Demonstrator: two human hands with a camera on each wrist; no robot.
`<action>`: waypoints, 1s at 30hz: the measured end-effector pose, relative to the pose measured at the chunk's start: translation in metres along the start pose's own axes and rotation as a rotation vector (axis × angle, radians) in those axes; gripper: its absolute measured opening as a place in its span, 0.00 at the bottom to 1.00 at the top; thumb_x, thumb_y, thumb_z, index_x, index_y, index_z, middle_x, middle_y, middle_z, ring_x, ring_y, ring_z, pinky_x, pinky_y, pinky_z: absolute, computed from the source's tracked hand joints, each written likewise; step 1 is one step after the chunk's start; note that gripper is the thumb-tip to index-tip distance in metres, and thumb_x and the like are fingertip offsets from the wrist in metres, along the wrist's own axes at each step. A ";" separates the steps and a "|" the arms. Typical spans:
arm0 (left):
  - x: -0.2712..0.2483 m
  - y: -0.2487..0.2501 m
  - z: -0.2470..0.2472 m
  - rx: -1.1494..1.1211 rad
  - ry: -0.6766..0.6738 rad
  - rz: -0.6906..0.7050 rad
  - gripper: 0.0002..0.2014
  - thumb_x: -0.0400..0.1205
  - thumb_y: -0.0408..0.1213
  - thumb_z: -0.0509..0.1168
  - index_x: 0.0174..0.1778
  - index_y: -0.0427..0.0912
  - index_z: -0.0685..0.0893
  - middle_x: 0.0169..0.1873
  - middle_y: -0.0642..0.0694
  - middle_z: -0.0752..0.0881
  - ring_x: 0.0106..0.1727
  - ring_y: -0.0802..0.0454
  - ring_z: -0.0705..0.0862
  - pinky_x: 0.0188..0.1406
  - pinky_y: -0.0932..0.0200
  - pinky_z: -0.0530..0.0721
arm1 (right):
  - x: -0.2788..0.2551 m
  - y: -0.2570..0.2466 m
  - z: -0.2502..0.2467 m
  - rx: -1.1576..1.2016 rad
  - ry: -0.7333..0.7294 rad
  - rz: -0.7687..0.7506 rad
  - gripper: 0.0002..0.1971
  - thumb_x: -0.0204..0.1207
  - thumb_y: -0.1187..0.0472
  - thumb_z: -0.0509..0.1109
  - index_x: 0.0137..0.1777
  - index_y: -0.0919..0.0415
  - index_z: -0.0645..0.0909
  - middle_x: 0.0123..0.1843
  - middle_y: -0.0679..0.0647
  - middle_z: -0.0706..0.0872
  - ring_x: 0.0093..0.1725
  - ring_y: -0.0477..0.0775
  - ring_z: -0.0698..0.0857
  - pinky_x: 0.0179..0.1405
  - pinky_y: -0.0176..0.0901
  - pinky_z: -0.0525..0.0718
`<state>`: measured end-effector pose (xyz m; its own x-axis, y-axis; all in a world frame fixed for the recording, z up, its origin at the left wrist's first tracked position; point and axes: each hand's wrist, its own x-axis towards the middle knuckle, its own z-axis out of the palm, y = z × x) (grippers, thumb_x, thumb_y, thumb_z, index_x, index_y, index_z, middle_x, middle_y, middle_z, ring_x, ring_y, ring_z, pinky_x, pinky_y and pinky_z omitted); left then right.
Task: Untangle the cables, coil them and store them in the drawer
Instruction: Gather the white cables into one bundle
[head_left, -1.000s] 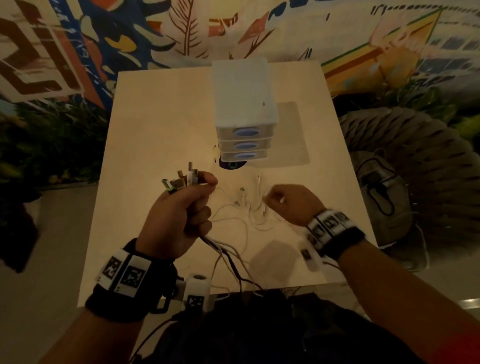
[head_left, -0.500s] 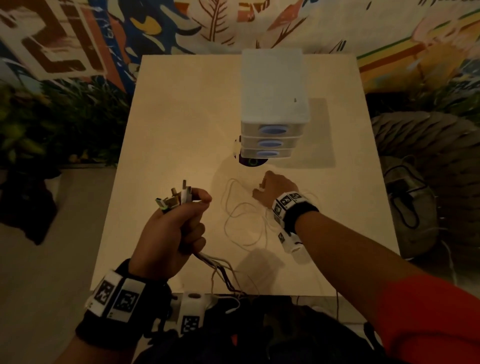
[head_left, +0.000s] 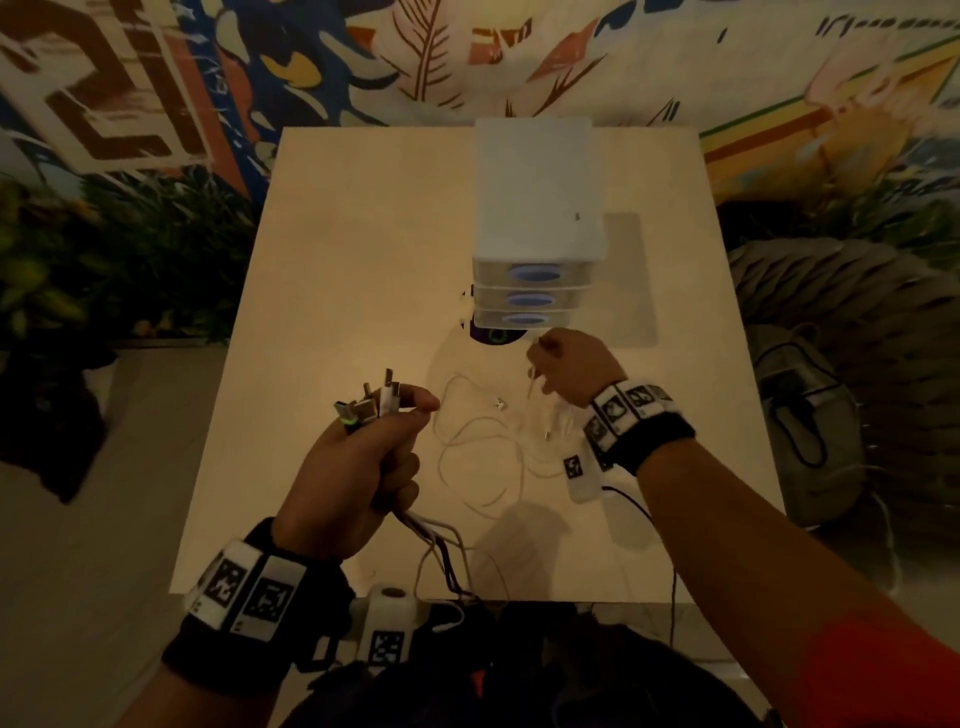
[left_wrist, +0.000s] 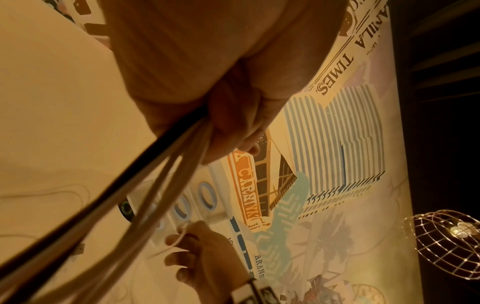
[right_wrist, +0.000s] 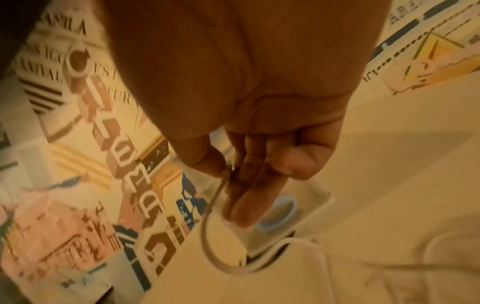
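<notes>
My left hand (head_left: 358, 457) grips a bundle of cables (head_left: 376, 402) with their plugs sticking up above the fist; the black and white cords (left_wrist: 124, 197) trail down past the table's near edge. A thin white cable (head_left: 483, 447) lies in loose loops on the table. Thumb and forefinger of my right hand (head_left: 563, 369) pinch one end of this white cable (right_wrist: 210, 226), just in front of the lowest drawer. The white three-drawer unit (head_left: 537, 249) with blue oval handles (right_wrist: 279, 214) stands at the table's middle back, all drawers closed.
The pale wooden table (head_left: 332, 270) stands against a painted mural wall. A dark round object (head_left: 491, 336) lies under the drawer unit's front left corner. A grey bag (head_left: 800, 415) rests on a ribbed seat to the right. Plants stand on the left.
My right hand has moved away from me to just below the drawer unit, drawing the white cable end with it. The left hand still holds the plug bundle, about in place.
</notes>
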<state>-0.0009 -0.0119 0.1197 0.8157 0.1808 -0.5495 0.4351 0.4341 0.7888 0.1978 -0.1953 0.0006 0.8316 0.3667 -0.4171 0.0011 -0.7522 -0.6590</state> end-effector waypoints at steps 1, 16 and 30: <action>0.002 -0.001 0.002 0.010 0.004 0.002 0.11 0.88 0.30 0.57 0.50 0.41 0.86 0.28 0.45 0.54 0.21 0.55 0.55 0.21 0.61 0.56 | -0.009 0.001 -0.010 0.093 0.016 -0.035 0.11 0.83 0.53 0.65 0.48 0.60 0.83 0.42 0.53 0.92 0.38 0.56 0.91 0.49 0.56 0.89; 0.014 -0.014 0.078 0.304 -0.158 0.135 0.12 0.91 0.36 0.59 0.62 0.48 0.88 0.26 0.46 0.57 0.25 0.51 0.56 0.24 0.57 0.59 | -0.132 -0.013 -0.103 0.535 0.117 -0.294 0.13 0.87 0.53 0.65 0.61 0.62 0.78 0.45 0.55 0.93 0.38 0.58 0.93 0.39 0.47 0.89; 0.019 -0.012 0.114 0.760 -0.039 0.506 0.08 0.87 0.45 0.65 0.48 0.49 0.89 0.32 0.60 0.88 0.29 0.63 0.83 0.35 0.56 0.77 | -0.153 -0.011 -0.104 0.458 0.257 -0.489 0.11 0.80 0.52 0.74 0.60 0.48 0.82 0.52 0.42 0.89 0.49 0.44 0.89 0.49 0.39 0.86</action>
<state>0.0531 -0.1141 0.1308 0.9837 0.1555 -0.0899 0.1447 -0.3897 0.9095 0.1282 -0.2996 0.1367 0.9002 0.4197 0.1162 0.2203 -0.2086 -0.9529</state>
